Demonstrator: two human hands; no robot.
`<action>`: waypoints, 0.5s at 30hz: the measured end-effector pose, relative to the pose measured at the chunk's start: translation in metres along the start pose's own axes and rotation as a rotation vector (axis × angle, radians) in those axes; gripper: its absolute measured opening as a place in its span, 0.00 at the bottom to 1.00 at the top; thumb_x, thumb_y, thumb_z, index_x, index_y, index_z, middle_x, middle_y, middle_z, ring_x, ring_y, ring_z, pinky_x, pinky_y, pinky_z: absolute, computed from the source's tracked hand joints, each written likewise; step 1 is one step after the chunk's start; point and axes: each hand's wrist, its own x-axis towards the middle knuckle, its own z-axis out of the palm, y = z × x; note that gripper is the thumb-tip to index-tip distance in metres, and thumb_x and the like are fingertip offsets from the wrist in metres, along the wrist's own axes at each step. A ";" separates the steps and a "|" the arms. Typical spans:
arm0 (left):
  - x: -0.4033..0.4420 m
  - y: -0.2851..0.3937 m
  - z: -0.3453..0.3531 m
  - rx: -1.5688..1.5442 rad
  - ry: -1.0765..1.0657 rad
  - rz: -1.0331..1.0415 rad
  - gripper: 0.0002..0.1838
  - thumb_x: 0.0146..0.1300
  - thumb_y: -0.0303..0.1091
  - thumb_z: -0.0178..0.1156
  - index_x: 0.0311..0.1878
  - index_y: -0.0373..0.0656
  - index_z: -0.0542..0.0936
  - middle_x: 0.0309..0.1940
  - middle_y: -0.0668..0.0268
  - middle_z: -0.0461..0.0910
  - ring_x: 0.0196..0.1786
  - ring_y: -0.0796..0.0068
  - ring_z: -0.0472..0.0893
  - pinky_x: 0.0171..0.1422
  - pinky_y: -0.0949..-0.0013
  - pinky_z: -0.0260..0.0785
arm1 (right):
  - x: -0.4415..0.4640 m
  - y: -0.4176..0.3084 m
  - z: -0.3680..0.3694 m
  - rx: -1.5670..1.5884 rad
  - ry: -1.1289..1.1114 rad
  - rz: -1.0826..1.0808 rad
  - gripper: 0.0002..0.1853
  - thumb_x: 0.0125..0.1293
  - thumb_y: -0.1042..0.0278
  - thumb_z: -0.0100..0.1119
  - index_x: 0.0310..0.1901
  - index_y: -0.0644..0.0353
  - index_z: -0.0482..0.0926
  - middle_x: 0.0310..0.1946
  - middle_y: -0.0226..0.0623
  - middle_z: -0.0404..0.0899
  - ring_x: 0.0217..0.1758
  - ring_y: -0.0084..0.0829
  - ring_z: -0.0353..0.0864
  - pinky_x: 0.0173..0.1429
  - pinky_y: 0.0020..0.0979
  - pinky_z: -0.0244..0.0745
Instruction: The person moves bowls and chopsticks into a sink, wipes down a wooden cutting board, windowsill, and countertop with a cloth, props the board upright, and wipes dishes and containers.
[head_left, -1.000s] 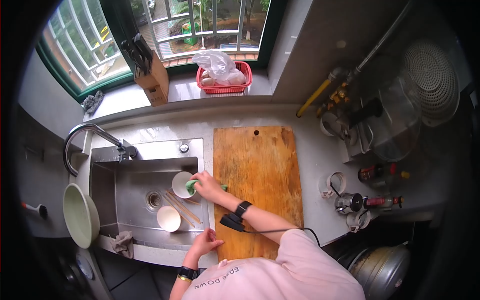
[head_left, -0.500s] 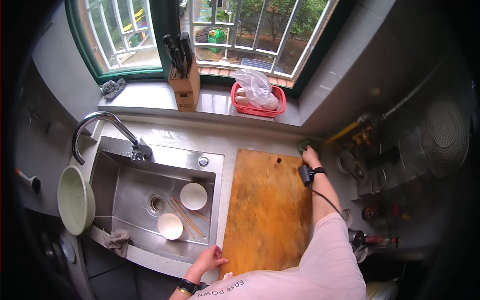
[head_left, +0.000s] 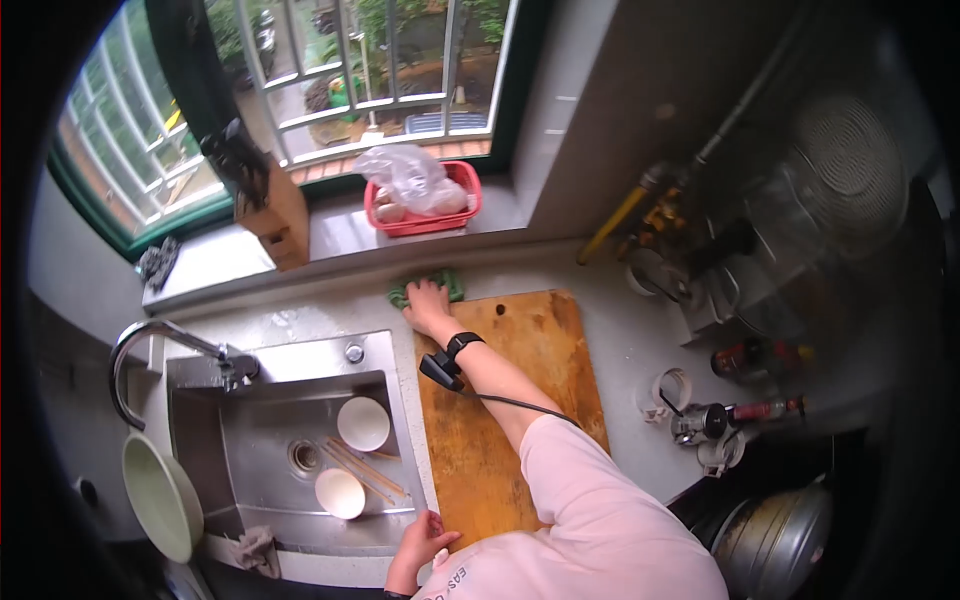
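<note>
From where I stand, the largest thing is the barred window (head_left: 400,65), up beyond the far end of the wooden cutting board (head_left: 470,470). The pale counter (head_left: 625,345) runs past the board's far edge and along its right side. Just left of the board is the steel sink (head_left: 260,420). To the right of the board's near end there's a round metal vessel (head_left: 775,545), and well left of the board, past the sink, a tilted pale green basin (head_left: 160,500). The knife block (head_left: 282,215) and the red basket (head_left: 430,225) are on the sill beyond the board, the block further left.

The right hand (head_left: 428,303) is at the board's far left corner, fingers bent down over a bunched green cloth (head_left: 446,284), holding it against the counter. The left hand (head_left: 425,545) is at the board's near left edge, thumb and fingers a narrow gap apart; whether it grips the board I can't tell. Left of the board, in the sink, are two white bowls (head_left: 363,424), with thin chopsticks (head_left: 365,470) between them.
</note>
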 end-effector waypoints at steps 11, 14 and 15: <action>0.002 -0.014 0.007 0.052 0.032 -0.061 0.26 0.45 0.43 0.73 0.40 0.38 0.72 0.24 0.65 0.77 0.26 0.74 0.77 0.30 0.71 0.72 | -0.056 0.148 -0.161 0.404 0.910 0.016 0.13 0.45 0.73 0.63 0.36 0.59 0.78 0.34 0.39 0.76 0.43 0.41 0.73 0.48 0.38 0.68; 0.004 -0.017 0.007 -0.017 -0.030 -0.079 0.27 0.46 0.47 0.72 0.41 0.39 0.71 0.25 0.64 0.78 0.27 0.73 0.77 0.31 0.69 0.71 | -0.086 0.230 -0.149 0.147 0.633 0.177 0.11 0.57 0.69 0.55 0.41 0.60 0.79 0.38 0.48 0.77 0.43 0.48 0.75 0.47 0.42 0.70; 0.005 -0.018 0.007 0.012 -0.029 -0.062 0.27 0.46 0.48 0.71 0.41 0.39 0.71 0.25 0.64 0.77 0.27 0.73 0.77 0.31 0.69 0.71 | -0.088 0.297 -0.110 0.138 0.303 0.357 0.12 0.59 0.69 0.51 0.43 0.59 0.80 0.41 0.49 0.77 0.46 0.50 0.74 0.50 0.44 0.70</action>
